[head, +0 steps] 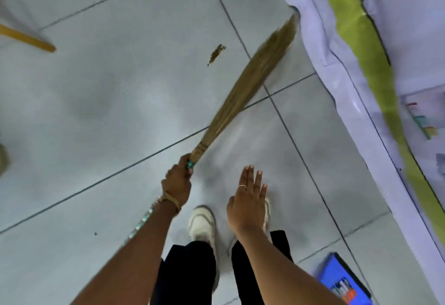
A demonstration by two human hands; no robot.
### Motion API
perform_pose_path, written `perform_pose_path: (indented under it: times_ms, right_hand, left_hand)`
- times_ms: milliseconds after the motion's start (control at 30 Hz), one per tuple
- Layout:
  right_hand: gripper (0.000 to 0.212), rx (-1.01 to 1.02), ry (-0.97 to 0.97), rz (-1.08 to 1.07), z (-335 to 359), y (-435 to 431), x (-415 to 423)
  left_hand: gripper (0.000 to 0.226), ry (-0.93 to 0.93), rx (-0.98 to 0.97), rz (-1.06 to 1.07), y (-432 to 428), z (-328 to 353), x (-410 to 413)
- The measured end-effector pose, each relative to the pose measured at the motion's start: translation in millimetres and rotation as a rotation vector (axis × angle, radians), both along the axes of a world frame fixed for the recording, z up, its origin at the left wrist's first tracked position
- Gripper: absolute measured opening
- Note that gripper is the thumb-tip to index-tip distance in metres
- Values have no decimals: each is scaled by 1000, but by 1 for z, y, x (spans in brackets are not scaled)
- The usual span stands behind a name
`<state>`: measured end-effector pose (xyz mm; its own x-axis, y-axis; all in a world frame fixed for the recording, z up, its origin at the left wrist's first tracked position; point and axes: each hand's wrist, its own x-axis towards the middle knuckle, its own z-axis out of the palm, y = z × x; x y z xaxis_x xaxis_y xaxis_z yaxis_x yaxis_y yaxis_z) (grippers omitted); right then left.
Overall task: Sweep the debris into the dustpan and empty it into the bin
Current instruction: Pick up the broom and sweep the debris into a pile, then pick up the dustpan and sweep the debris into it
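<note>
Two hands are in view above the tiled floor [96,116], which fills most of the frame, with a banner [361,46] along its edge from 1 to 4 o'clock. Next in size, the broom [243,87] slants from centre toward 1 o'clock, its bristle tip touching the banner's edge. My left hand [177,184] is clenched round the broom's handle; the right hand [249,198] hangs released, fingers spread, grasping nothing. Smallest, the debris [216,53] lies at 12 o'clock, just left of the bristles. Best done by drawing short, low strokes leftward across it. No dustpan or bin shows.
</note>
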<state>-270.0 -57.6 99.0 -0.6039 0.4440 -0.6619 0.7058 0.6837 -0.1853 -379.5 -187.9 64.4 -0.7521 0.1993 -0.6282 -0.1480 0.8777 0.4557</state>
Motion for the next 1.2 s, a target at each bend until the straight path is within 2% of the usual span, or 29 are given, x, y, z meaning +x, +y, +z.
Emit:
perform_pose_path:
  times_ms: [167, 433, 567, 700, 833, 1000, 1100, 1200]
  right_hand:
    - [72, 44, -33, -198, 42, 7, 62]
    - [70, 43, -111, -641, 47, 10, 194]
    - [68, 47, -158, -805, 21, 11, 270]
    - [64, 76, -222, -965, -10, 22, 340]
    - [62, 141, -290, -1215, -47, 25, 418]
    - [73, -8, -461, -1463, -101, 22, 490]
    - [72, -99, -419, -1529, -130, 18, 509]
    - [60, -68, -293, -1566, -150, 14, 507]
  left_hand:
    - [39, -106, 108, -100, 34, 45, 74]
    - [31, -154, 23, -509, 70, 39, 166]
    - [29, -230, 6, -726, 96, 11, 220]
    - [27, -229, -16, -865, 122, -21, 278]
    - [27, -222, 12, -1032, 140, -57, 341]
    - [24, -161, 76, -1115, 147, -98, 392]
    - [32, -122, 84, -1154, 145, -118, 410]
    - [32, -100, 93, -1168, 139, -134, 415]
